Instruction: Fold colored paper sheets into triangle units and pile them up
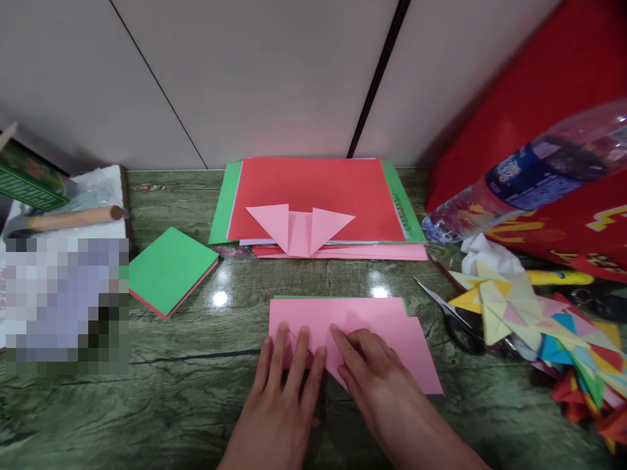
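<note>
Pink paper (372, 316), partly folded, lies on the tabletop in front of me, with a thin green edge showing behind it. My left hand (284, 385) rests flat on its left part, fingers spread. On the middle of the sheet presses my right hand (375, 372), its index finger stretched out and the other fingers bent. A slanted fold edge runs down between the hands; part of it is hidden by them. Past the sheet, a folded pink paper piece (300, 232) with two pointed wings lies on a stack of red paper (313, 186).
Green square paper (171, 271) lies left. At right are scissors (460, 320), colourful folded paper stars (509, 300), a yellow pen (561, 278) and a plastic bottle (543, 163) before a red bag (573, 72). A wooden-handled tool (73, 219) lies far left.
</note>
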Motion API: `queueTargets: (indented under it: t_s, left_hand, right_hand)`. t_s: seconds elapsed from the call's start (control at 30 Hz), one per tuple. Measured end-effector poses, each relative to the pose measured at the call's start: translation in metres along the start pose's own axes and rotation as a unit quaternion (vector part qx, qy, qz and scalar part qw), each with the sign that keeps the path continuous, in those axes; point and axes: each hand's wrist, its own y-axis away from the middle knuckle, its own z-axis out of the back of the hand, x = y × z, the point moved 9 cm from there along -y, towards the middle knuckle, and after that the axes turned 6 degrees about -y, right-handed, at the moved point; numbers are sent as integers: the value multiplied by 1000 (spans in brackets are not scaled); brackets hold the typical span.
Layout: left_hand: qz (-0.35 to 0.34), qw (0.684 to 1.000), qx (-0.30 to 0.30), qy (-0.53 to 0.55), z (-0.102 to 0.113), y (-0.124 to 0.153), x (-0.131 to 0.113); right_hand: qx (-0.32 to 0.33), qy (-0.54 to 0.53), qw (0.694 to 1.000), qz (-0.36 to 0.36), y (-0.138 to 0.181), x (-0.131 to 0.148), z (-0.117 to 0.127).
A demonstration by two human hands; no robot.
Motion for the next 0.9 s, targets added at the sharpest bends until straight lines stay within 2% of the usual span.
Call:
queueTargets:
  t_s: [0.9]
  left_hand:
    - [0, 1000, 3, -1, -2, -1, 1]
  right_hand:
    - [14, -7, 1000, -14, 0, -2, -2]
